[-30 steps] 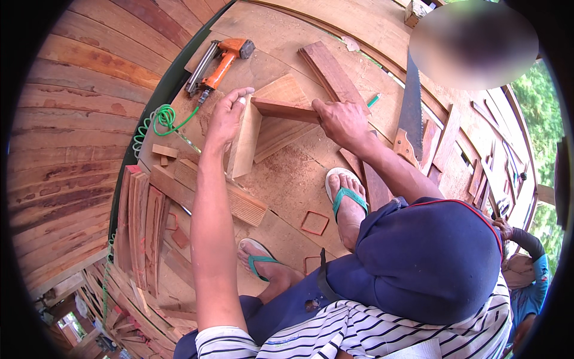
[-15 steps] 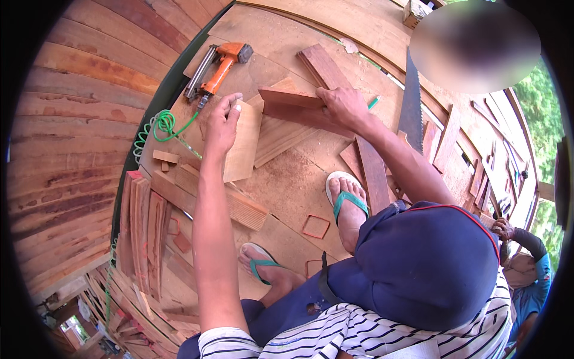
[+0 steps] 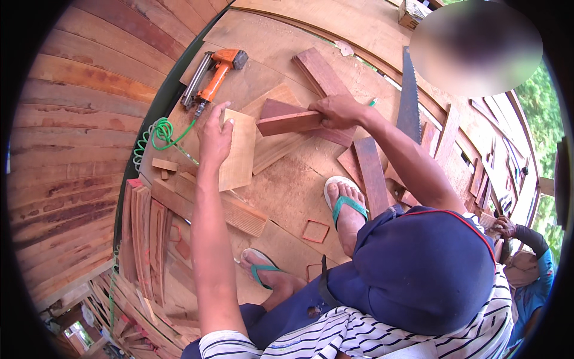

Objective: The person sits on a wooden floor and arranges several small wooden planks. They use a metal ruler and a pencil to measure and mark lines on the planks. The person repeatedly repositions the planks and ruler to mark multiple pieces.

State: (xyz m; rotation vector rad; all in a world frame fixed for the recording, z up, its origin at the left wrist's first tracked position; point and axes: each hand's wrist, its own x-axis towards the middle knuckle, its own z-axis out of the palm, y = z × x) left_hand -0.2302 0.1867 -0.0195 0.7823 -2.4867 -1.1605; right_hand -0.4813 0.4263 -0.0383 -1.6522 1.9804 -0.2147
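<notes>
My left hand (image 3: 214,139) grips the edge of a pale wooden board (image 3: 240,152), its thumb on the near face. To the right of it, my right hand (image 3: 338,111) is closed round the end of a short reddish-brown board (image 3: 289,123), which it holds tilted. Beneath this piece lies a darker red board (image 3: 339,137), crossing a pale plank (image 3: 280,149). Another reddish board (image 3: 323,70) rests just beyond my right hand. An orange nail gun (image 3: 220,76) lies beyond my left hand, with a coiled green air hose (image 3: 164,133) attached.
A handsaw (image 3: 409,99) lies at the right, near scattered wood strips (image 3: 448,137). Stacked boards (image 3: 142,233) stand at the left by a plank wall (image 3: 78,143). My sandalled feet (image 3: 348,206) are on the plywood floor (image 3: 287,206). Another person (image 3: 529,269) is at the far right.
My right hand has turned the reddish-brown board and brought it slightly left and nearer. My left hand has moved slightly left and nearer with the pale board.
</notes>
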